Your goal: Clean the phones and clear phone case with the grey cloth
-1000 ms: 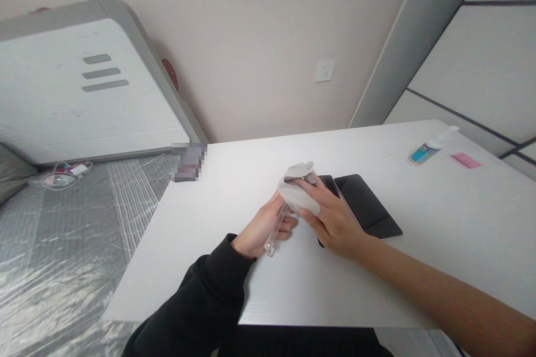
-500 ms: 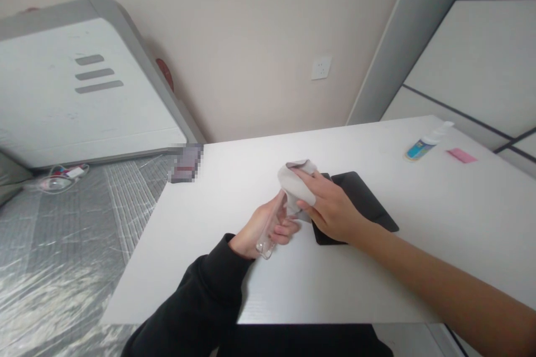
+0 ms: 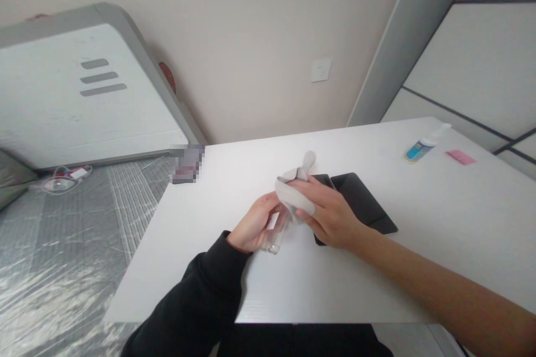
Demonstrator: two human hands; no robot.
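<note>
Gripping a clear plastic case (image 3: 274,237) in the left hand (image 3: 254,223), a grey cloth (image 3: 291,189) pressed to its upper end.
Left fingers curl shut around the case, which sits within them; the half-bent right hand (image 3: 330,216) pinches the cloth, its heel over a black tablet folio (image 3: 360,201).

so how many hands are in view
2: the left hand, black-sleeved, grips a clear plastic item; the right hand, bare-armed, holds a grey cloth against it.
</note>
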